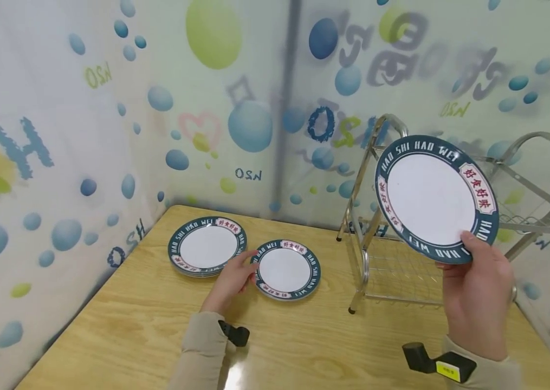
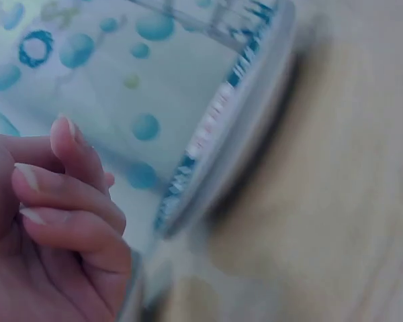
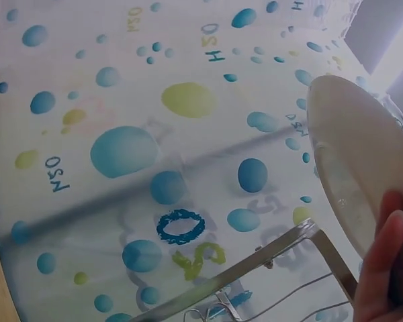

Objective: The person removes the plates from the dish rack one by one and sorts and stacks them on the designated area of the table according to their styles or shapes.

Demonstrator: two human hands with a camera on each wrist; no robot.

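My right hand (image 1: 479, 290) holds up a large white plate (image 1: 433, 197) with a dark teal rim, lettering and red-and-white labels. The thumb lies on its face and the fingers go behind it. In the right wrist view the plate's pale underside (image 3: 352, 147) shows. My left hand (image 1: 233, 279) is low over the table, between a stack of similar plates (image 1: 208, 246) and a smaller plate (image 1: 284, 270) of the same pattern. Its fingertips overlap the smaller plate's left rim in the head view. In the left wrist view its fingers (image 2: 74, 208) are loosely bent, with nothing between them.
A metal wire rack (image 1: 364, 265) with tiers stands at the right of the wooden table (image 1: 294, 346), partly behind the raised plate. Curtains (image 1: 265, 179) printed with bubbles and letters enclose the table's back and left side.
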